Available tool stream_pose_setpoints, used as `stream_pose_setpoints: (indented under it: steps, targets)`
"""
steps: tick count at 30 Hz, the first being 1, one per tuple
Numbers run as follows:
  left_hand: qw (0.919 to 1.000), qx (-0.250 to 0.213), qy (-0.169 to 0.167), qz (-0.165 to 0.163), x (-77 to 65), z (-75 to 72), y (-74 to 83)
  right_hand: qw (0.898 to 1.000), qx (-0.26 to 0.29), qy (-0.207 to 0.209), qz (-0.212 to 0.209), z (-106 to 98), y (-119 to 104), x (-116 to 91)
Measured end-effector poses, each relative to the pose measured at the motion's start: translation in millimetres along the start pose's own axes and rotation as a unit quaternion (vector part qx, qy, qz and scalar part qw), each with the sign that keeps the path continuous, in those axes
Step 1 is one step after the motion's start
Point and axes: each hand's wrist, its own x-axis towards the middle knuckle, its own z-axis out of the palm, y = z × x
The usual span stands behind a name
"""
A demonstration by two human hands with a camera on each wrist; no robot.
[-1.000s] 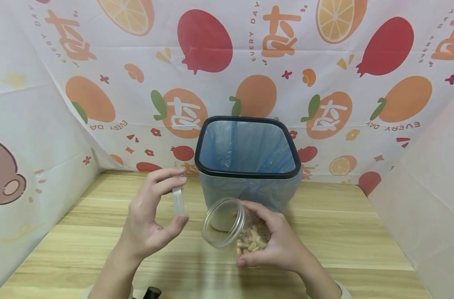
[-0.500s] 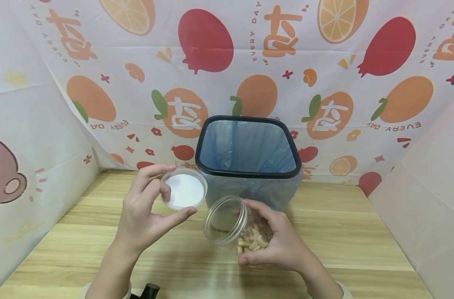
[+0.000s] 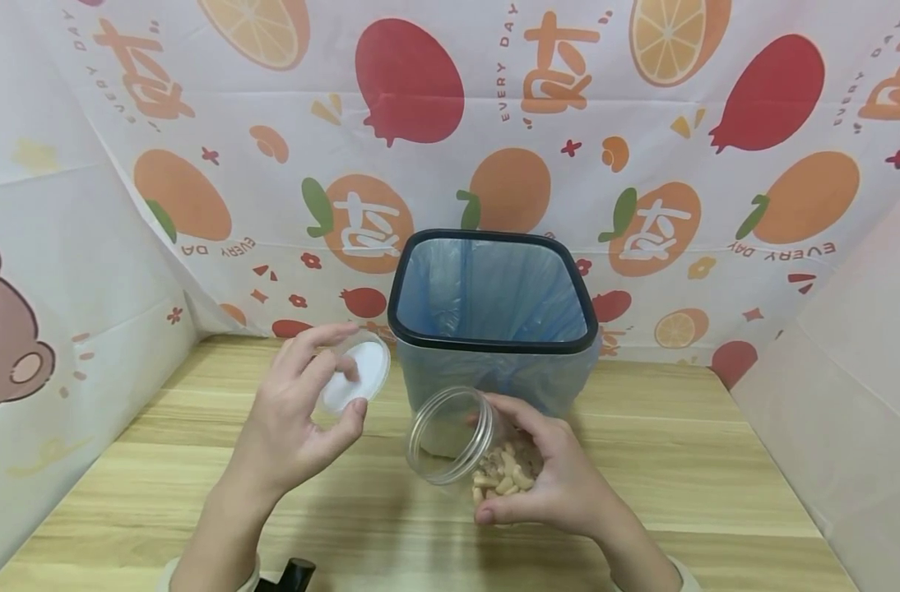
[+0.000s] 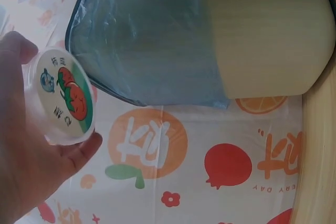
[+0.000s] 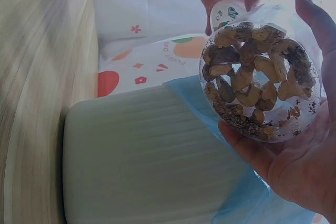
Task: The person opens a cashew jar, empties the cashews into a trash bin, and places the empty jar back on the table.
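A person holds an open jar (image 3: 483,436) of nuts (image 3: 505,473) in one hand and its lid (image 3: 367,370) in the other, above a wood-grain table (image 3: 679,444). The left hand (image 3: 290,419) pinches the lid by its rim between thumb and fingers, with one bent finger against the white inner face; the left wrist view shows the printed label (image 4: 71,95) on the outer face. The right hand (image 3: 557,477) is spread around the clear jar, thumb on the near side, fingers on the far side. The jar is tipped over, its mouth towards the lid but apart from it, and pale curved nuts lie against its base, with dark bits among them in the right wrist view. Just behind the jar, near the middle of the table's far edge, stands a black-rimmed bin (image 3: 450,370) lined with a blue bag (image 3: 509,296). A fruit-print cloth (image 3: 413,164) hangs behind that edge.
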Motion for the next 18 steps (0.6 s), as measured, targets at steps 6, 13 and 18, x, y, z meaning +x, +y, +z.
stream_pose_setpoints:
  steps: [6,13,18]
  targets:
    - [0.9978,0.028,-0.056,-0.02,-1.4,-2.2,-2.8,1.0,-0.003,-0.001,0.003,-1,0,-1]
    - [0.996,0.038,-0.076,-0.03,-4.2,-4.1,-9.3,1.0,-0.003,0.0,-0.01,0,2,-1]
    - [0.9919,0.063,-0.095,-0.056,-6.8,-4.9,-15.4,1.0,-0.008,0.001,-0.012,0,2,0]
